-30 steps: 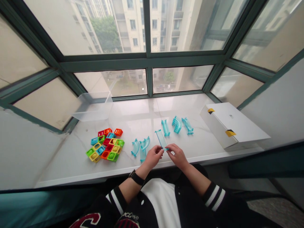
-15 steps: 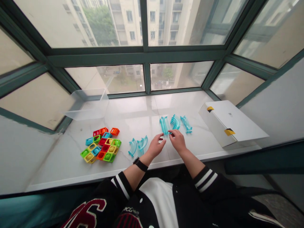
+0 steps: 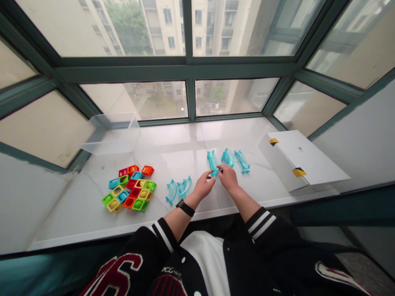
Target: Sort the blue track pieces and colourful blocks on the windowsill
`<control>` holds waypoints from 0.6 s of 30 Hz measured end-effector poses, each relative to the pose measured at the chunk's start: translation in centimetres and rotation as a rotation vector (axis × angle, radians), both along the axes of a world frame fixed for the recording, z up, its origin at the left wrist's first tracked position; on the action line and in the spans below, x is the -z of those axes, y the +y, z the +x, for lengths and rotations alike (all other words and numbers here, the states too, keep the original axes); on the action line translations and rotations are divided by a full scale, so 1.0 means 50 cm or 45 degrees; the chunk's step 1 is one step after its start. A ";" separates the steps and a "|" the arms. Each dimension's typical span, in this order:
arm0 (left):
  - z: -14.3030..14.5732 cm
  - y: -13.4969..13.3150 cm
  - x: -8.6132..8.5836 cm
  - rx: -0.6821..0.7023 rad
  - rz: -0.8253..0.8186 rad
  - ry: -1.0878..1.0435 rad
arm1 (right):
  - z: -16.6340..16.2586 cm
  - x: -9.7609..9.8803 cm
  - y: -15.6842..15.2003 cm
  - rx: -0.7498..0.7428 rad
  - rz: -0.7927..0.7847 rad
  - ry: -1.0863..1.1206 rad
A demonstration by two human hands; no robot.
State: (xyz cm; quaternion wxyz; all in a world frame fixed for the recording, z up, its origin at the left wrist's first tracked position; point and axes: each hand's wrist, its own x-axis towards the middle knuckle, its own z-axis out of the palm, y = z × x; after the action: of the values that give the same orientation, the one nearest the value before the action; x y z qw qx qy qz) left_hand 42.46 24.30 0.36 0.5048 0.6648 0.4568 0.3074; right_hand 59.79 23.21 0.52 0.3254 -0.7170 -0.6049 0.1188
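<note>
A straight clear-blue plastic track piece (image 3: 212, 160) lies on the white sill, pointing away from me. At its near end, my right hand (image 3: 227, 176) has its fingertips closed on the right edge. My left hand (image 3: 204, 185), with a dark watch on the wrist, is at the same end, its thumb and forefinger apart; whether it touches the piece is hard to see. To the right lie a curved clear-blue track piece (image 3: 227, 157) and another straight one (image 3: 242, 161). Beyond my left wrist are curved clear-blue pieces (image 3: 171, 191), partly overlapped by the hand's side.
Several coloured square plastic blocks (image 3: 132, 190) sit in a cluster at the left. A clear plastic bin (image 3: 114, 142) stands behind them, against the window. On the right is a white box (image 3: 304, 160) with yellow-and-black tabs. The sill's front edge (image 3: 101, 228) runs close to me.
My right hand has shifted slightly left and away from me, onto the straight track piece's near end. My left hand has stayed close to its place.
</note>
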 end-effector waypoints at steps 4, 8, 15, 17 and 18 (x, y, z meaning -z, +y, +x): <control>0.003 0.004 0.006 -0.004 -0.026 -0.001 | -0.001 0.000 0.003 0.007 -0.026 0.000; 0.005 0.006 0.013 0.001 -0.036 0.009 | -0.004 0.002 0.005 0.014 -0.038 -0.006; 0.003 0.003 0.016 -0.011 -0.038 0.005 | -0.003 0.004 0.003 -0.008 -0.051 -0.006; 0.002 0.003 0.016 -0.016 -0.045 0.005 | -0.003 0.005 -0.002 -0.025 -0.049 -0.012; 0.002 0.003 0.016 -0.018 -0.048 0.004 | -0.002 0.006 -0.006 -0.030 -0.046 -0.016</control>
State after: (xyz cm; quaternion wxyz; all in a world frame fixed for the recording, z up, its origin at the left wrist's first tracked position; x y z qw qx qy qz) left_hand 42.56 24.47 -0.43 0.5141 0.6525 0.4681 0.3013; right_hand 59.66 22.89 0.23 0.3072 -0.7162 -0.6132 0.1291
